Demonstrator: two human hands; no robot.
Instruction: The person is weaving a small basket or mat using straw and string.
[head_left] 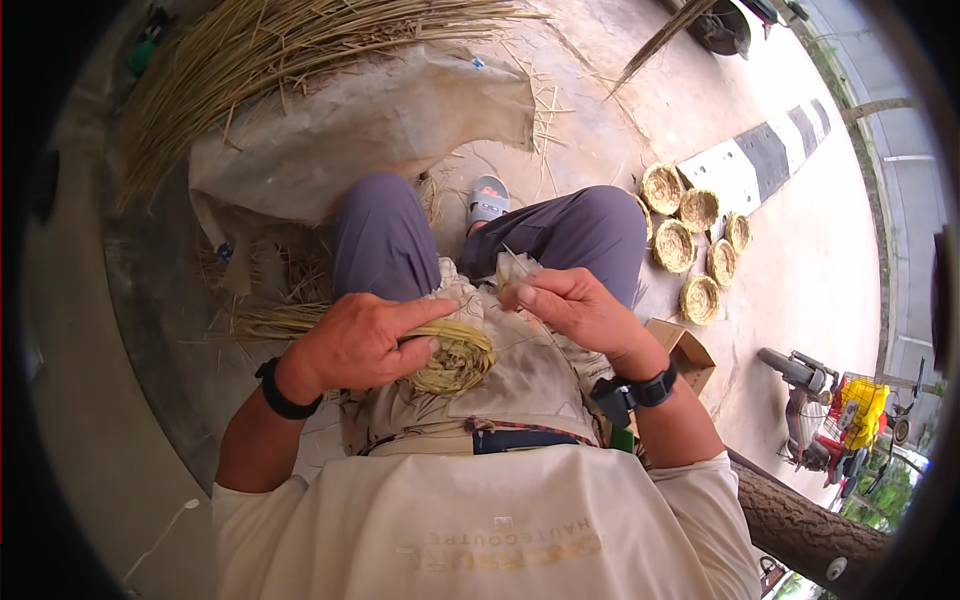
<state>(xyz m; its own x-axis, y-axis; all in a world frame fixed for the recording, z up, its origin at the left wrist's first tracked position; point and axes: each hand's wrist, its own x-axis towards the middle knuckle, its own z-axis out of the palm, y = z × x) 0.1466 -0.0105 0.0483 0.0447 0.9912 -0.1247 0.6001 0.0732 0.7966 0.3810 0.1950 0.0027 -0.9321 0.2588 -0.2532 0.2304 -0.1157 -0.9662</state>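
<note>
My left hand (362,340) is closed on a small coiled straw basket (462,362) over my lap, thumb and forefinger pressed along its rim. Loose straw stalks (275,322) trail out to the left beneath that hand. Level with it, to the right, my right hand (572,303) is closed in a pinch. From its fingertips juts a thin, pale, needle-like piece (510,252); whether thread runs from it is too fine to tell. A pale, stained cloth (520,365) covers my lap under both hands.
A big bundle of long straw (260,70) lies at the far left beside a pale sheet (400,110). Several finished-looking straw baskets (675,246) sit on the floor to the right. Nearby are a cardboard box (690,355), a black-and-white striped block (765,155) and a parked motorbike (815,420).
</note>
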